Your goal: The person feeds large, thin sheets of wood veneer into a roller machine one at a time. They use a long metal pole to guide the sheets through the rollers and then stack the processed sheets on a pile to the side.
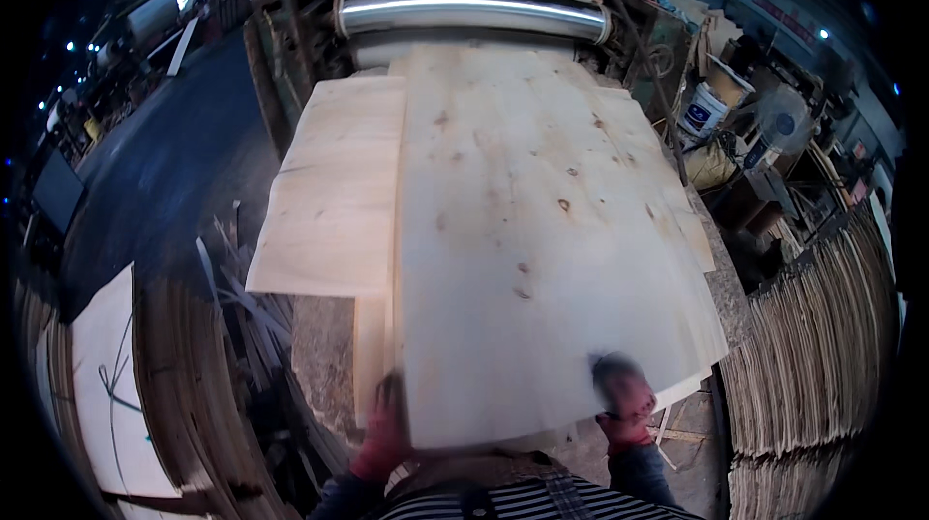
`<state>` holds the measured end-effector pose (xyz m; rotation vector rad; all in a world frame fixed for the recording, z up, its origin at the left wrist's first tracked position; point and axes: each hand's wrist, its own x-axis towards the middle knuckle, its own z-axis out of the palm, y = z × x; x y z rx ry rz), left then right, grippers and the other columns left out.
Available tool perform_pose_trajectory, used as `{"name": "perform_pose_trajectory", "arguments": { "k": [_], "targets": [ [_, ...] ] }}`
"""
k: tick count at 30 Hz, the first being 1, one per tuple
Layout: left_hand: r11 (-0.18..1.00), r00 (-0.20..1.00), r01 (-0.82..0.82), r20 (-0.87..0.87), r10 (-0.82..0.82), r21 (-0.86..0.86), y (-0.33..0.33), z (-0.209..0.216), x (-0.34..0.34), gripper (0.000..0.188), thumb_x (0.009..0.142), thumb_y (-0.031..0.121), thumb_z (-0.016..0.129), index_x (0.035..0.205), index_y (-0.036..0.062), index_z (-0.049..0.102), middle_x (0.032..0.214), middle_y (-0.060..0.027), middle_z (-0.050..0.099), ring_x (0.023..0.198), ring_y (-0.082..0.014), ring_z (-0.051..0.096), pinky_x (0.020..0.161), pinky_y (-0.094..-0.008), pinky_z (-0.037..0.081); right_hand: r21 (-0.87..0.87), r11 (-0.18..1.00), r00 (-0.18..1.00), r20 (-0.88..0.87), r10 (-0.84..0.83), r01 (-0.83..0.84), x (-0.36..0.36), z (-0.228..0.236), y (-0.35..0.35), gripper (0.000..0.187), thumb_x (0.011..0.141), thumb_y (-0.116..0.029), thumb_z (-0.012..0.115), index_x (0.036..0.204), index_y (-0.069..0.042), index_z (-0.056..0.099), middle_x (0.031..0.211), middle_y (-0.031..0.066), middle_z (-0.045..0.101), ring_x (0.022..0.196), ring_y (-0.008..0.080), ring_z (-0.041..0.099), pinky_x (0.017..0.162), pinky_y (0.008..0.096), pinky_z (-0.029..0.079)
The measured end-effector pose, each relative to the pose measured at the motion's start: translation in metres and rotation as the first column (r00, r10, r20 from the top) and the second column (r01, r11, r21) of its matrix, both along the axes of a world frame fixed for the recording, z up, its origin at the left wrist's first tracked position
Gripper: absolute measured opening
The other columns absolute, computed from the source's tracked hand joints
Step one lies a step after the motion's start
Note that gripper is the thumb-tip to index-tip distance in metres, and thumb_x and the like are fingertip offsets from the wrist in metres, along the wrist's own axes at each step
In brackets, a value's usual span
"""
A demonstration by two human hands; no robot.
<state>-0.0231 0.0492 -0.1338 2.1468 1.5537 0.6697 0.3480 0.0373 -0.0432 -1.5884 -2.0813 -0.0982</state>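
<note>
A large pale wood veneer sheet with brown knots lies lengthwise in front of me. Its far end lies just before a shiny metal roller. At the near left corner, my left hand, in a red glove with dark fingers, is closed on the sheet's edge. My right hand, gloved alike, grips the near right edge with its fingers over the top; motion blurs them. Beneath and to the left shows a smaller, lighter veneer piece. More veneer edges stick out at the right, mostly covered by the big sheet.
Tall stacks of veneer stand at the right and left; a tied pale sheet leans on the left one. Wood strips lie beside the work surface. A white bucket and a fan stand at far right.
</note>
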Motion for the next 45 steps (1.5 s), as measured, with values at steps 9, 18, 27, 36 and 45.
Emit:
{"name": "perform_pose_trajectory", "arguments": {
  "k": [9,18,27,36,45],
  "targets": [
    [0.957,0.975,-0.221,-0.045,0.216,-0.190,0.022,0.003,0.011,0.076,0.071,0.033,0.066,0.126,-0.0052,0.029,0.113,-0.0225,0.049,0.107,-0.0367,0.044,0.093,-0.0409,0.034,-0.041,0.996,0.997,-0.005,-0.076,0.076,-0.006,-0.051,0.206,0.056,0.058,-0.025,0.071,0.111,-0.015,0.055,0.115,0.0062,0.051,0.110,0.0269,0.045,0.090,0.0392,0.038],
    [0.965,0.967,-0.253,-0.001,0.254,-0.073,0.015,-0.009,0.004,0.066,0.073,0.028,0.065,0.123,-0.0053,0.038,0.112,-0.0258,0.048,0.100,-0.0397,0.047,0.087,-0.0416,0.039,0.020,0.985,0.984,0.047,-0.174,0.173,-0.068,-0.071,0.311,0.052,0.082,-0.033,0.047,0.129,-0.011,0.036,0.131,0.0123,0.036,0.124,0.0280,0.028,0.104,0.0444,0.015],
    [0.981,0.842,-0.004,0.529,0.108,-0.194,0.009,0.024,0.016,0.065,0.076,0.013,0.064,0.131,0.0027,0.029,0.134,-0.0163,0.030,0.124,-0.0257,0.028,0.099,-0.0341,0.026,-0.306,0.912,0.959,-0.008,0.283,-0.272,-0.064,-0.043,0.078,0.082,0.066,-0.039,0.066,0.131,-0.004,0.030,0.133,0.0180,0.032,0.126,0.0347,0.024,0.104,0.0490,0.014],
    [0.870,0.249,0.492,0.962,-0.114,-0.024,-0.023,0.145,0.048,0.069,0.082,0.002,0.049,0.137,0.0007,0.007,0.143,-0.0115,0.010,0.130,-0.0175,0.014,0.104,-0.0299,0.015,0.054,0.998,0.998,-0.063,-0.005,0.009,0.014,-0.049,-0.036,0.054,0.073,-0.033,0.062,0.115,-0.002,0.047,0.116,0.0192,0.047,0.113,0.0414,0.039,0.094,0.0501,0.032],
    [0.909,0.655,0.099,0.714,0.247,-0.406,-0.015,-0.050,0.007,0.059,0.083,0.024,0.053,0.129,-0.0011,0.027,0.125,-0.0195,0.040,0.113,-0.0258,0.043,0.095,-0.0368,0.035,-0.100,0.986,0.989,0.054,0.141,-0.135,-0.030,0.024,-0.030,0.055,0.046,-0.027,0.065,0.098,-0.009,0.060,0.098,0.0144,0.056,0.092,0.0346,0.054,0.079,0.0454,0.044]
  ]
}}
